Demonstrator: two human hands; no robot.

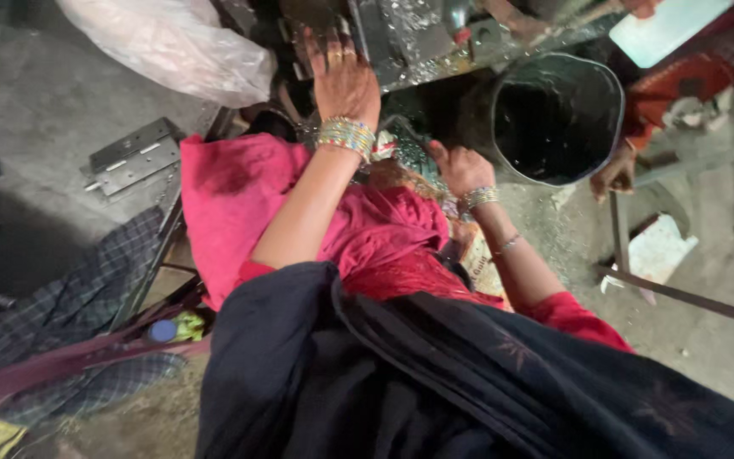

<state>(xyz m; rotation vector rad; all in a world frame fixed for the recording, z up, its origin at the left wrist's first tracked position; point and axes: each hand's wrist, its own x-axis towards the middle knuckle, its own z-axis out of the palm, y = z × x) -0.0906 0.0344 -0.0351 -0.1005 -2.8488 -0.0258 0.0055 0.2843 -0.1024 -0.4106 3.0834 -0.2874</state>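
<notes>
A: Machine (418, 38) – grey metal block w/ shavings on it, top centre, right in front of the person. Left hand (343, 78) is laid on its near edge.

B: Gripping anything?

A: No. Fingers spread flat, palm down, nothing held. Rings and a stack of bangles (346, 136) at the wrist; arm runs straight up from the pink cloth (239, 204) on the lap.

B: Right hand?

A: Right hand (460, 166) is lower, betw. the machine and the black bucket (558, 119). Fingers curled in; can't tell if smth is inside, too blurred. Wrist bent, elbow tucked by the body.

B: How far along?

A: Hard to judge. Shavings around the machine suggest work's been going on there, but I see no piece in either hand, so prob. between pieces. Bucket looks dark inside, contents unclear.

B: Anyone else?

A: Another person's hand (615, 174) at the bucket's far rim. Metal hinge plates (133, 155) lie on the floor, left, well apart from both hands.
</notes>
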